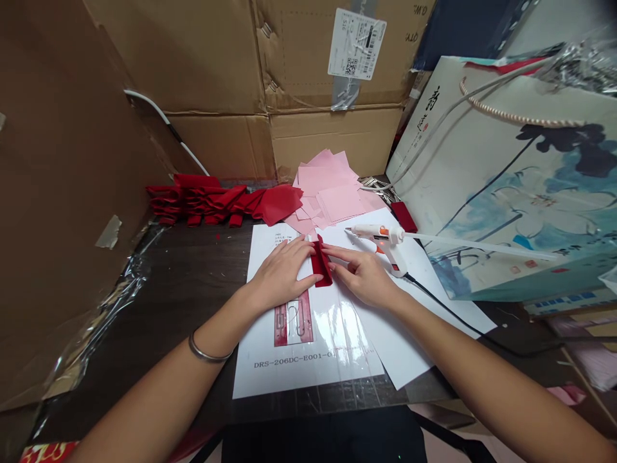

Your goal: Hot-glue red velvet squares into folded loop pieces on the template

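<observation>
While both hands rest on the small red fabric piece [322, 265], even pressure from each side looks like the way to keep it square. The left hand [284, 271] is loosely spread, its thumb on the near part and its fingertips on the far part; the right hand [364, 276] is half curled, index finger stretched to the opposite edge. Whether either truly pinches the cloth is unclear. The piece lies between them, beyond the pictured panel [293, 321] of the printed sheet [255, 379]; pressing along its whole length, not just the ends, should keep it flat. Just beyond the right hand is the hot glue gun [390, 239], nozzle pointing left, so fingers are best kept clear of that tip. Farther out lie pink squares [332, 183], metal clips [378, 188] and, leftward, a row of folded red fabric [207, 200] on the dark bench [207, 263].
</observation>
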Motion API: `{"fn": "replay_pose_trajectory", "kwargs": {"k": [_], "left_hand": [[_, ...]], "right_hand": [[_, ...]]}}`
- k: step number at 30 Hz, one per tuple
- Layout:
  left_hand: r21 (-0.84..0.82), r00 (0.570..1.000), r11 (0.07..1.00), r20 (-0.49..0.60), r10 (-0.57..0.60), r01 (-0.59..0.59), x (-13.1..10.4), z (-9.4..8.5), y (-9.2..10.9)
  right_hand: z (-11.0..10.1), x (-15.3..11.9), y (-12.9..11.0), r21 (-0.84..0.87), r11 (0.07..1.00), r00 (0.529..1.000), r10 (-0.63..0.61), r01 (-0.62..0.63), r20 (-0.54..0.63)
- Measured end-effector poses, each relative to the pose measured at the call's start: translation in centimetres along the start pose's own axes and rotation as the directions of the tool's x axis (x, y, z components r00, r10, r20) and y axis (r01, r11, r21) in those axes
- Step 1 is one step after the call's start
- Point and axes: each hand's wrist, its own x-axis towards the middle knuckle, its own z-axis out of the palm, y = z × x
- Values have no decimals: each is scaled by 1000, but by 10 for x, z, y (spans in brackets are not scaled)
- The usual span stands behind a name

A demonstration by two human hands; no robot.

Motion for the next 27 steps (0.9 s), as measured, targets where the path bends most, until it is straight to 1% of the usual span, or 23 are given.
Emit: {"fn": "replay_pose_trajectory", "kwargs": {"k": [2,7,12,27], "left_hand": [[-6,1000,1000,-9,-17,17,0,0,-1],[-24,999,1000,-46,-5,4,-2,-2,-2],[-21,999,1000,-38,-18,17,-4,-4,-3],[-15,999,1000,-45,-27,27,-7,-5,-4]], "right_hand": [[0,0,1,-40,999,1000,-20,20,9],[2,1,6,-147,987,998,-60,64,30],[3,2,7,-213,972,994,-95,104,54],[3,2,0,-288,954,993,-57,83,99]]}}
